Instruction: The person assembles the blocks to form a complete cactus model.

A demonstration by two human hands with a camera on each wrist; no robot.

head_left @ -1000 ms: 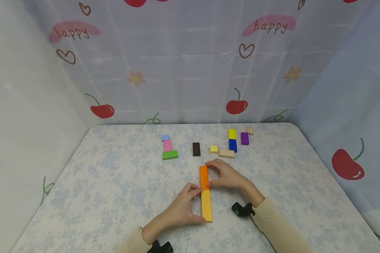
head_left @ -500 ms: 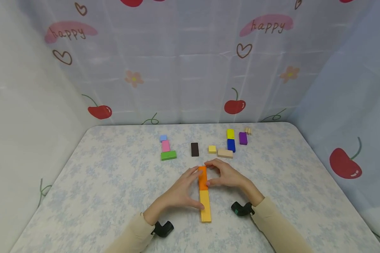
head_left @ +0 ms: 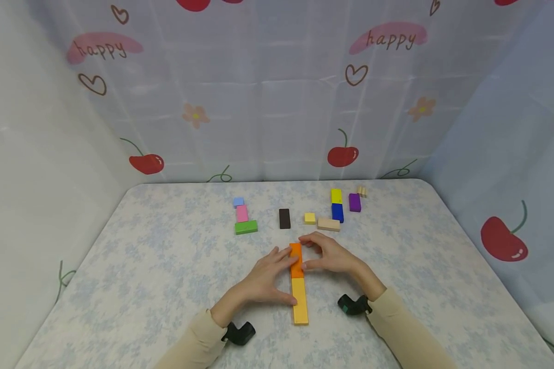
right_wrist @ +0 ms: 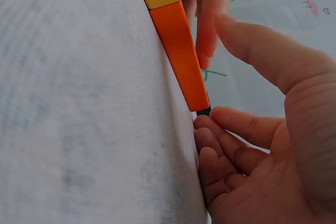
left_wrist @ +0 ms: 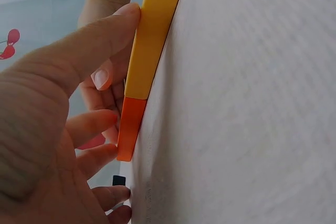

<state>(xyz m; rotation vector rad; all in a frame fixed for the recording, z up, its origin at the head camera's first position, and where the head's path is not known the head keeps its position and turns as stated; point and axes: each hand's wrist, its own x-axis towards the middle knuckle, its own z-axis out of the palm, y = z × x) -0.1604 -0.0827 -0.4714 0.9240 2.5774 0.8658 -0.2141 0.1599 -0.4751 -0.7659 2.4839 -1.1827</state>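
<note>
An orange block (head_left: 296, 266) and a longer yellow-orange block (head_left: 300, 307) lie end to end in one line on the table. My left hand (head_left: 265, 279) reaches over them from the left. Its index and middle fingertips rest on the orange block, and its thumb (left_wrist: 123, 22) touches the yellow-orange block. On the other side, my right hand (head_left: 330, 255) is beside the orange block, thumb near its right side and index fingertip by its far corner. In the right wrist view, a gap shows between the right thumb (right_wrist: 247, 40) and the orange block.
Farther back lie a green block (head_left: 246, 227), a pink block (head_left: 242, 213), a light blue block (head_left: 238, 202), a dark brown block (head_left: 284, 218), a small yellow block (head_left: 310, 219), a beige block (head_left: 329, 224), a blue block (head_left: 337, 212) and a purple block (head_left: 354, 202).
My left hand has moved forward from the yellow-orange block's sides, its fingertips now on the orange block. My right hand keeps its place. The camera view shifted slightly.
</note>
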